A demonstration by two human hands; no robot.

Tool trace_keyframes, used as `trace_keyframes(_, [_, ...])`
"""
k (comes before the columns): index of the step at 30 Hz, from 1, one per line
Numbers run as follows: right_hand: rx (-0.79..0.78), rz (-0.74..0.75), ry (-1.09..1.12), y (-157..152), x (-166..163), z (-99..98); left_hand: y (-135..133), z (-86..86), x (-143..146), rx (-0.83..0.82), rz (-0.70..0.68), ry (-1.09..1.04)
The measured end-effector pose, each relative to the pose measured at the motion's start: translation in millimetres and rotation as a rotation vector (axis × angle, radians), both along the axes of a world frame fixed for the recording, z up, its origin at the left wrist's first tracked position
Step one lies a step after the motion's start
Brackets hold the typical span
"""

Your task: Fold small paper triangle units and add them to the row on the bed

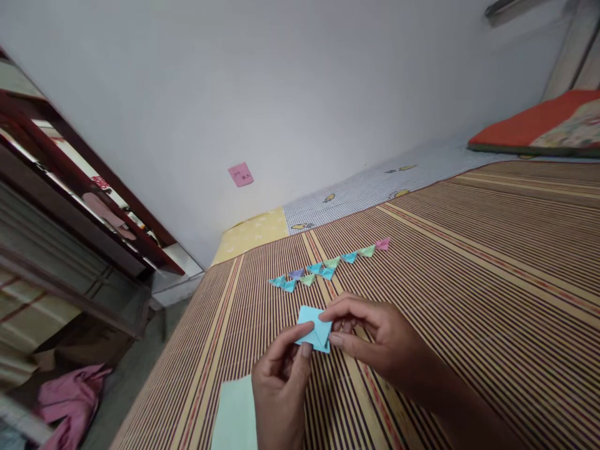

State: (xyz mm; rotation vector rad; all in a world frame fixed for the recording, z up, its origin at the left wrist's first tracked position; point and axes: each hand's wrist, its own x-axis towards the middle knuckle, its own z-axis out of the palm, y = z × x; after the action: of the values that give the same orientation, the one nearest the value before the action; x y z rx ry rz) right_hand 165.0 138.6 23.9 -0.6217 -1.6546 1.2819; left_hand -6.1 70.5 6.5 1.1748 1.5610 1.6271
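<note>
A small blue piece of folded paper [310, 316] is held up over the striped mat, with crease lines and overlapping flaps showing. My left hand [285, 381] pinches its lower left side between thumb and forefinger. At the right edge, my right hand [368, 328] has its forefinger on the top face and its thumb by the lower corner. Beyond the hands, several small folded paper pieces [332, 263] in blue, green, purple and pink lie in slanting rows. Partly behind my left wrist, a pale green paper sheet [234, 412] rests on the mat.
The striped mat [445, 250] covers the bed up to a checked cloth [356, 194] and a yellow cloth [255, 236] along the white wall. A pink note [240, 175] sticks to the wall. An orange cushion [520, 125] lies far right; pink fabric [70, 400] is at lower left.
</note>
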Motion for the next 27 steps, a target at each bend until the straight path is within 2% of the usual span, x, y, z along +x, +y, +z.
trace_keyframes(13, [0.034,-0.043,0.023,1.4,-1.6,1.4,1.6,2.4,8.6,0.026,0.008,0.019])
trace_keyframes(17, [0.031,-0.044,0.054,0.2,-2.6,0.3,2.1,2.9,12.2,0.017,0.017,-0.022])
trace_keyframes(27, [-0.022,-0.074,0.008,-2.7,-8.5,-2.5,7.0,-2.1,22.7,0.059,0.147,-0.222])
